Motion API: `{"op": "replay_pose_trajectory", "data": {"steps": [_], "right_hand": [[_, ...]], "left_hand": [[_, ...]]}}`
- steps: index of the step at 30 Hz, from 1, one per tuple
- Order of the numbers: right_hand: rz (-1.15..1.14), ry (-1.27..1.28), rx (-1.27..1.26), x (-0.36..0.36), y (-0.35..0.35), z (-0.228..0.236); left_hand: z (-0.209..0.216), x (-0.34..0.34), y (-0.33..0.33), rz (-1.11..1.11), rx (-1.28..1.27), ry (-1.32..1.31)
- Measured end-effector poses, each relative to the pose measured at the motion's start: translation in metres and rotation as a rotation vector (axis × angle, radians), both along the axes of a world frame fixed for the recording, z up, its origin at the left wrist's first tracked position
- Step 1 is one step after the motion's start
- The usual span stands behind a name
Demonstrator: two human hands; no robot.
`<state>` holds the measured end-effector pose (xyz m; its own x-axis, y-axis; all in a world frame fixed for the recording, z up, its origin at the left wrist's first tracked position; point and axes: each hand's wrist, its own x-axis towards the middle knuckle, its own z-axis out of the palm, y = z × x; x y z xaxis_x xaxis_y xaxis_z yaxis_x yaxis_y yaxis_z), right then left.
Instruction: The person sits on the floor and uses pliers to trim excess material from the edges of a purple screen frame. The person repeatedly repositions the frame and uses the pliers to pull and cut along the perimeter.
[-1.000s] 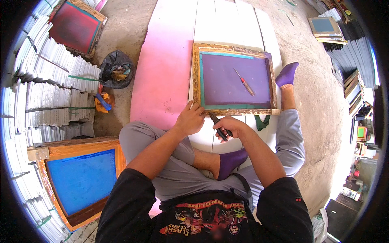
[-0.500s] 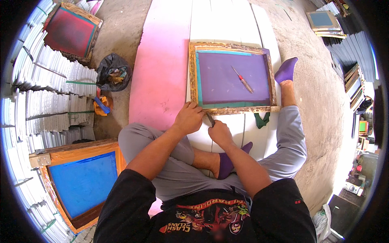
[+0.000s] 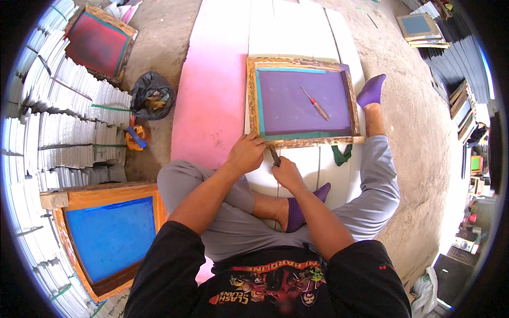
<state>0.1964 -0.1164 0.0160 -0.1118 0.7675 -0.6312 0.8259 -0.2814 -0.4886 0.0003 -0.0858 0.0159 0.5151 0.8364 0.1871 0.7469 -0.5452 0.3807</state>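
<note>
A wooden screen-printing frame [image 3: 252, 100] with purple mesh and teal edging lies in front of me. My left hand [image 3: 247, 152] grips its near left corner, fingers curled against the wood. In my right hand [image 3: 287, 173] is a narrow dark hand tool [image 3: 274, 156], held just below the frame's near rail. Its tip is close to the wood beside my left fingers; its exact kind is unclear. A screwdriver [image 3: 316, 107] with a red and brown handle rests on the mesh. Under the near right rail, a dark green cloth piece [image 3: 342, 154] lies on the boards.
White boards [image 3: 297, 32] and a pink board [image 3: 204, 100] lie beneath the work. A black bag [image 3: 152, 95] and an orange object [image 3: 137, 139] sit at left. Frames with blue mesh [image 3: 111, 238] and red mesh [image 3: 98, 42] lean by white sheet stacks [image 3: 79, 87].
The whole view has shifted slightly. Both hands keep their places at the frame's near left corner, with the dark tool still in my right hand.
</note>
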Motion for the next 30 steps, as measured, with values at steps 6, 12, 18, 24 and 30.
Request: {"op": "replay_pose_trajectory", "data": {"steps": [6,12,18,24,30], "right_hand": [[-0.525,0.514,-0.469,-0.005,-0.005,0.013],[-0.509,0.407,-0.437,-0.009,-0.003,0.008],[-0.502,0.408,-0.440,-0.004,-0.002,0.011],[-0.515,0.388,-0.471,-0.007,0.006,0.021],[-0.622,0.430,-0.529,-0.016,0.011,0.031]], "left_hand": [[0.002,-0.004,0.001,-0.012,-0.059,0.018],[0.004,-0.004,0.004,-0.010,-0.103,0.048],[0.007,-0.003,0.007,0.005,-0.164,0.055],[0.001,-0.002,0.008,0.029,-0.047,-0.011],[0.000,-0.001,0.011,0.020,-0.110,0.004]]}}
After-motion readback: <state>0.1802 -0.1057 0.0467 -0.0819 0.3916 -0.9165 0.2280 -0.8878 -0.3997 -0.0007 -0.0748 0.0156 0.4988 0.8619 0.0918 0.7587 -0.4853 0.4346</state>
